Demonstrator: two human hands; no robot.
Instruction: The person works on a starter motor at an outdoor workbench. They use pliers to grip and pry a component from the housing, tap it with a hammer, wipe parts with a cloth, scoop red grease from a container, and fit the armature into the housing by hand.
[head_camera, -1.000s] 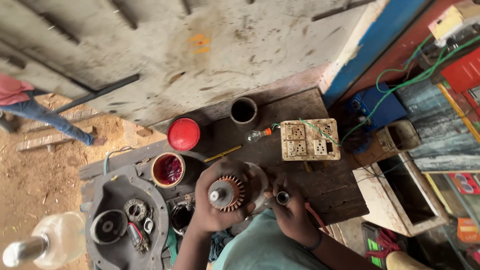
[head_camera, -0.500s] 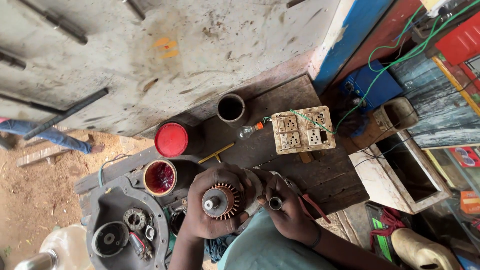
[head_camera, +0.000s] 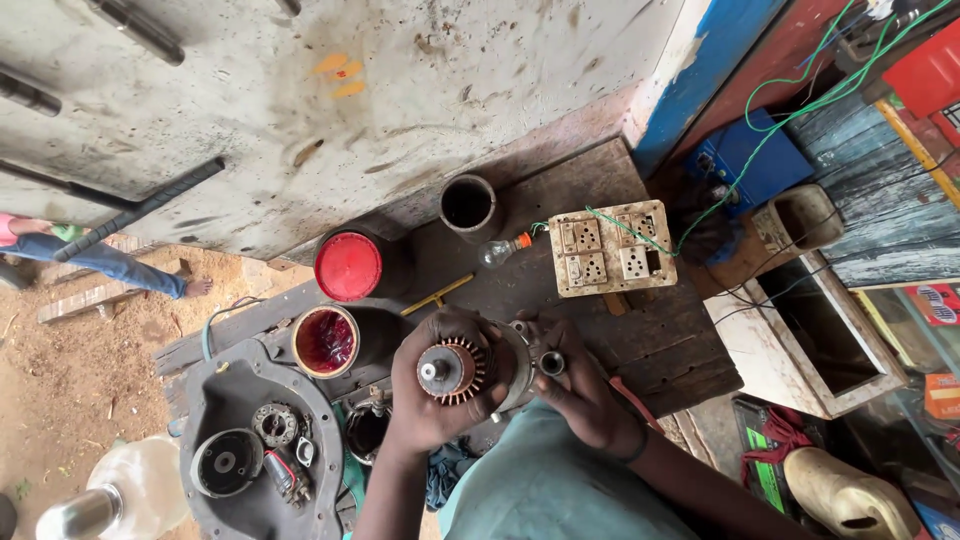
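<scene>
Drawn nearer since earlier, motor armature (head_camera: 455, 370) gripped by left hand (head_camera: 425, 400), shaft end facing up, right hand (head_camera: 580, 395) closed on its housing (head_camera: 520, 365) just beside.

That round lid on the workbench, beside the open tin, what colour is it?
Bright red. The round lid shows best in the head view, lying flat above the open tin.
</scene>
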